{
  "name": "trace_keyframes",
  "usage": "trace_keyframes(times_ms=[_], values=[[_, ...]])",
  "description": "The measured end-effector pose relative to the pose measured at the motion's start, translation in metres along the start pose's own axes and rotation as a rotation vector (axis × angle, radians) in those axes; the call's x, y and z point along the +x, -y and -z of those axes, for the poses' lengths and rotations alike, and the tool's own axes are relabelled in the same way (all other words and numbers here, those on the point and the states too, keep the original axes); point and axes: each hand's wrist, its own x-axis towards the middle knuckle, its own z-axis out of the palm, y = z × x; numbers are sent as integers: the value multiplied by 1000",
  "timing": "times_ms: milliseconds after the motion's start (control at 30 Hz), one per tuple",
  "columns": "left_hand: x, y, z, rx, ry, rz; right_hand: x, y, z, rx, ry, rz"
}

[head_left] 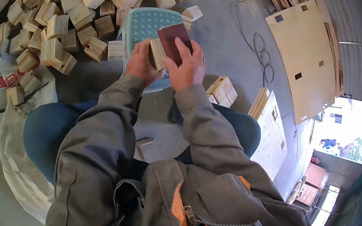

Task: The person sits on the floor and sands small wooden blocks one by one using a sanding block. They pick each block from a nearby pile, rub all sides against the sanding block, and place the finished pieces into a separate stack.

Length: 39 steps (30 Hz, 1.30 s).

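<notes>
In front of me stands a light teal plastic stool (147, 20) with a patterned top. Over its near part, my left hand (141, 65) is closed around a small layered wooden block (158, 52), its pale laminated edge turned up. My right hand (187, 68) grips a flat, reddish-brown rectangular piece (170, 33) that looks like sandpaper. Its fingers spread over the lower half of this piece, which stands tilted right beside the block. Whether the two surfaces touch is hard to see. The fingertips under the block are hidden.
Beyond the stool and to its left lies a large heap of wooden blocks (79, 16). A white woven sack (21, 152) spreads at my left. By my right knee sit a few blocks (222, 90) and a pale panel (271, 139). Farther right are a cable (263, 55) and plywood boards (306, 50).
</notes>
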Motion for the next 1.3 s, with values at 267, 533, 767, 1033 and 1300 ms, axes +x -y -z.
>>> trace_keyframes(times_ms=[267,533,767,1033,1300], values=[[2,-1,5,3,-7,-53,-28,2,36,22,12,-14],[3,2,1,33,-29,-58,-46,18,27,-88,88,24],[4,-2,4,-4,-14,-62,-2,13,21,-91,15,8],[1,-6,3,30,-10,-49,-77,10,33,-22,21,-33],[7,10,-7,22,-40,-46,-25,32,12,-144,75,-30]])
